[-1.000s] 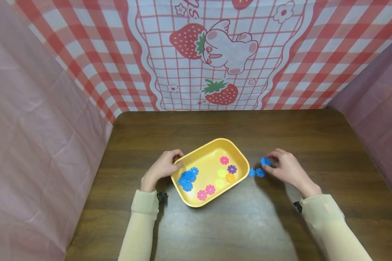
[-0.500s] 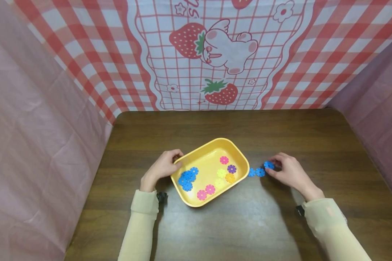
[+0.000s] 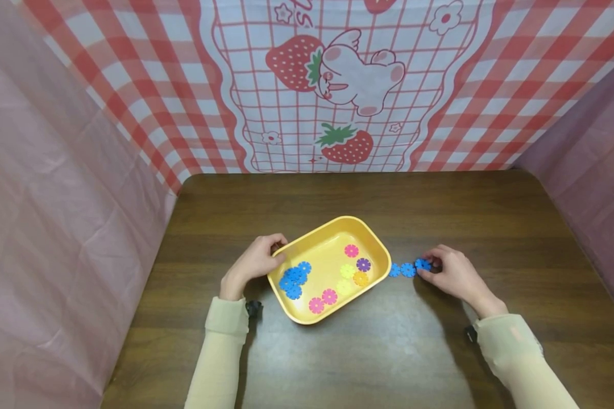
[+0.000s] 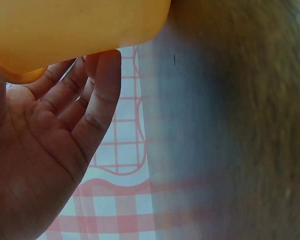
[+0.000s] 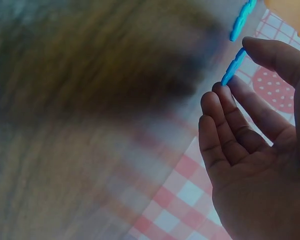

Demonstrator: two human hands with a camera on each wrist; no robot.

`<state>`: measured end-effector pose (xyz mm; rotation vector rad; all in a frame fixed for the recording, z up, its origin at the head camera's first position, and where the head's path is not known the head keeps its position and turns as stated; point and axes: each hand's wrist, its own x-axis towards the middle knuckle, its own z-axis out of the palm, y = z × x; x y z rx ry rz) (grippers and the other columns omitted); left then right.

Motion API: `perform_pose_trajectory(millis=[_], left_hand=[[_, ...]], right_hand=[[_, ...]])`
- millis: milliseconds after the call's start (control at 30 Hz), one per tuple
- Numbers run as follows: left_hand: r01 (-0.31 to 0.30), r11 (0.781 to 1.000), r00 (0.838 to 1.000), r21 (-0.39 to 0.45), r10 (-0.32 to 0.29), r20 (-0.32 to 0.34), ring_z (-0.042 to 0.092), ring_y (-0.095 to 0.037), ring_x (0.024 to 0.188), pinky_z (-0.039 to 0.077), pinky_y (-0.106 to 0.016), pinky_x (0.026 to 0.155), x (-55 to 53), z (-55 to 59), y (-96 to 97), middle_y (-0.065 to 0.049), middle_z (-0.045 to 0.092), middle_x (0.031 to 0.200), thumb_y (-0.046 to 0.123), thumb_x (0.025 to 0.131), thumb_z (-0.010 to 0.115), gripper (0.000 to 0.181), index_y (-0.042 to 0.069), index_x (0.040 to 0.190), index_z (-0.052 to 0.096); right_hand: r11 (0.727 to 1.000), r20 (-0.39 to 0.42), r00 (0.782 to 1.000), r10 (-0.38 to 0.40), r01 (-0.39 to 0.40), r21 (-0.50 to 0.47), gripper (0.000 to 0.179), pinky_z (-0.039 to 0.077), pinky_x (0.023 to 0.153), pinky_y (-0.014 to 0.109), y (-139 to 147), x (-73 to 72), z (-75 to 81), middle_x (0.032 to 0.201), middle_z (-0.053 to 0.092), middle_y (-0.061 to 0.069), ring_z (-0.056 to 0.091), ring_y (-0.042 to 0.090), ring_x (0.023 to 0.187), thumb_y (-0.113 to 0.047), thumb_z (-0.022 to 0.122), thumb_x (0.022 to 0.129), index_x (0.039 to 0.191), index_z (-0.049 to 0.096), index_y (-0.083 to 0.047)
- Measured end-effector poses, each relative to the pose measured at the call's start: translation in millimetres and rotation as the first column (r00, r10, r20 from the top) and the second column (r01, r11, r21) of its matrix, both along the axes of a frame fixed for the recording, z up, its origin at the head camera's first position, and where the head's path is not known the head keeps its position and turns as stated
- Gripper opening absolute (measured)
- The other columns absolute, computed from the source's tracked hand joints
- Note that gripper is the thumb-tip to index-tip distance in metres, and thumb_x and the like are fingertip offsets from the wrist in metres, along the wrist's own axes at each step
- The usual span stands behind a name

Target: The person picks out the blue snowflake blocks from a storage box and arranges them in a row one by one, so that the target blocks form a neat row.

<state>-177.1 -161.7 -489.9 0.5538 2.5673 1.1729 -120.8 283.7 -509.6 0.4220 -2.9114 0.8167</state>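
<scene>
In the head view my left hand (image 3: 254,262) grips the left end of a yellow plastic tray (image 3: 331,222), thumb over the rim. The left wrist view has its fingers (image 4: 102,95) against the tray's outside. My right hand (image 3: 455,275) pinches a blue notched snowflake disc (image 3: 422,264) between thumb and fingers. Beside that disc, to the left, two more blue discs (image 3: 407,270) lie in a row by the tray's right end. In the right wrist view the held disc (image 5: 233,66) stands edge-on, a small gap from a neighbouring blue disc (image 5: 242,20).
Inside the tray a pile of blue discs (image 3: 294,278) sits at the left. Pink discs (image 3: 330,296), yellow discs (image 3: 347,271), an orange disc (image 3: 360,279) and a purple disc (image 3: 363,264) lie toward its right. A checked strawberry cloth (image 3: 312,142) hangs behind the brown table (image 3: 337,363).
My right hand has moved a little right and toward me with the blue disc, which now lines up at the right end of the row. The left hand and tray have stayed put.
</scene>
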Motion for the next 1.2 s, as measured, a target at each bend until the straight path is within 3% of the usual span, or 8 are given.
perform_pose_trajectory(millis=[1200], left_hand=[[-0.006,1.0,1.0,0.0,0.006,-0.016,0.055,-0.02,0.07,0.048,-0.03,0.063,-0.2,-2.2,0.6,-0.005,0.061,0.081,0.006,0.089,0.065,0.013,0.005,0.102,0.067]], right_hand=[[0.999,0.006,1.0,-0.002,0.002,0.035,0.028,0.048,0.07,0.041,3.1,6.4,-7.9,0.086,0.06,0.003,0.059,0.022,0.078,-0.012,0.085,0.074,0.096,0.073,0.0]])
